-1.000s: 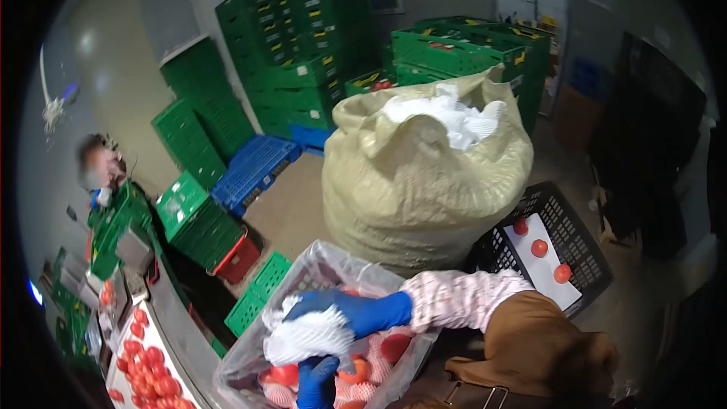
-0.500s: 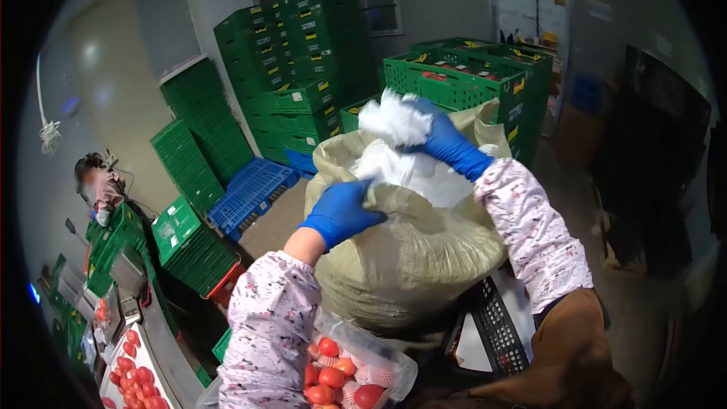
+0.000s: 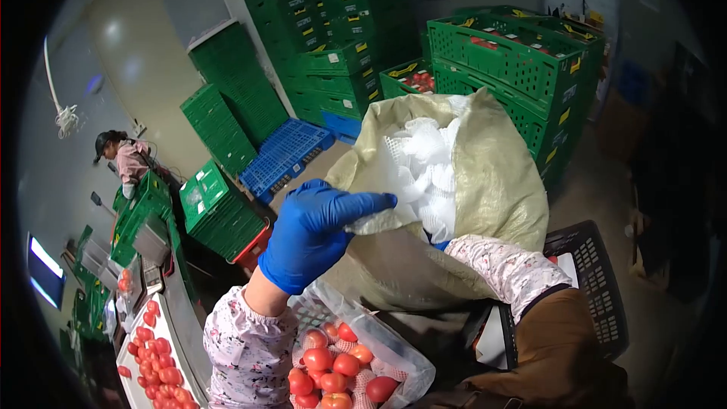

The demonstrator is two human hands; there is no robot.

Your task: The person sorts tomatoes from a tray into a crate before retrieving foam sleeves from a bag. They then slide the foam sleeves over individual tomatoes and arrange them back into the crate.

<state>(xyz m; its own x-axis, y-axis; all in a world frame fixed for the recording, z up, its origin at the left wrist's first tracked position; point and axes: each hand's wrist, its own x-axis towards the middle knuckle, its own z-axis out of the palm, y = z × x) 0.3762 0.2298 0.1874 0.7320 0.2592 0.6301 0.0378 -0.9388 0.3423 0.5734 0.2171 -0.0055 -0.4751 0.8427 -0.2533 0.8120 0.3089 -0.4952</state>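
Note:
A large beige sack stands in front of me, full of white foam nets. My left hand, in a blue glove, grips the sack's near rim and holds the mouth apart. My right arm in a flowered sleeve reaches into the sack from below. My right hand is buried among the nets, with only a sliver of blue glove showing. Below my left arm a plastic-lined crate holds red tomatoes, some in foam nets.
A black basket sits right of the sack. Stacked green crates fill the back, more green crates behind the sack, blue crates on the floor. A co-worker stands at left by a tray of tomatoes.
My right hand was lifting a bunch of foam nets above the sack; it has now dropped inside. My left hand moved lower and still grips the rim. The view shifted closer.

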